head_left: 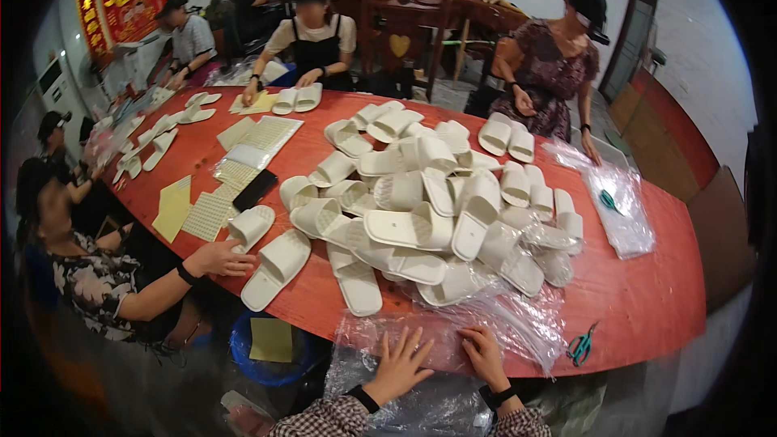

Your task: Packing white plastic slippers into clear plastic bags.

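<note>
My left hand (398, 368) lies on a clear plastic bag (368, 340) at the table's near edge, palm down with fingers spread. To its right, my right hand (488, 356) rests on the same plastic, fingers loosely bent and thumb apart from them. A stack of flat clear bags (518, 320) lies just beyond my right hand. Past both hands rises a heap of white slippers (409, 226), several of them wrapped in clear plastic. Teal-handled scissors (580, 345) lie to the right of my right hand.
A co-worker's hand (222, 259) touches a slipper at the left; other people sit or stand around the red table (647, 299). Yellow sheets (172, 206), a black phone (255, 189) and more bags (623, 218) lie on it. A blue bucket (243, 348) stands below the near edge.
</note>
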The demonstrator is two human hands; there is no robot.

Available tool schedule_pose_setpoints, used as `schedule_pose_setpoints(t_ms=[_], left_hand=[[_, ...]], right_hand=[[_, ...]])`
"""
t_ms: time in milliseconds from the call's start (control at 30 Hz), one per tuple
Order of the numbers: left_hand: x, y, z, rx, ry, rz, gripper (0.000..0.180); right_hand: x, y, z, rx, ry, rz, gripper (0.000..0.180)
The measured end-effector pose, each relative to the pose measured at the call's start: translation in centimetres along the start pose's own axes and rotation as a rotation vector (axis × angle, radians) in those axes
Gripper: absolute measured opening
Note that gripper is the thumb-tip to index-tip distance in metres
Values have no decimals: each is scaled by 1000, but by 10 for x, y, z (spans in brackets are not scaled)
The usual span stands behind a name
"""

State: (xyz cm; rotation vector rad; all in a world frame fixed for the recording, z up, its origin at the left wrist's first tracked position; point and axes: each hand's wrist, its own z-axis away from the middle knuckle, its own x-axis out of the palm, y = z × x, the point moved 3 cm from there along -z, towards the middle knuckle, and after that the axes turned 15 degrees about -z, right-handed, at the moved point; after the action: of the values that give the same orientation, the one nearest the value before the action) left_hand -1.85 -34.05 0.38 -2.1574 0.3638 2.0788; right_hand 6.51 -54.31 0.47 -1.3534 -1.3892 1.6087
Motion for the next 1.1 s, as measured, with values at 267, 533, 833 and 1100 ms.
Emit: schedule_pose_setpoints(t_ms=[267, 533, 833, 1100], left_hand=[[2, -13, -4, 97, 5, 27, 75], [-2, -12, -3, 101, -9, -67, 71], [5, -15, -6, 97, -47, -62, 73], [6, -10, -9, 104, -88, -74, 75]], right_hand=[[-5, -2, -6, -31, -34, -32, 26], [-60, -49, -43, 179, -162, -236, 27], [-72, -107, -100, -22, -99, -105, 24], [8, -135, -199, -308, -152, 227, 16]])
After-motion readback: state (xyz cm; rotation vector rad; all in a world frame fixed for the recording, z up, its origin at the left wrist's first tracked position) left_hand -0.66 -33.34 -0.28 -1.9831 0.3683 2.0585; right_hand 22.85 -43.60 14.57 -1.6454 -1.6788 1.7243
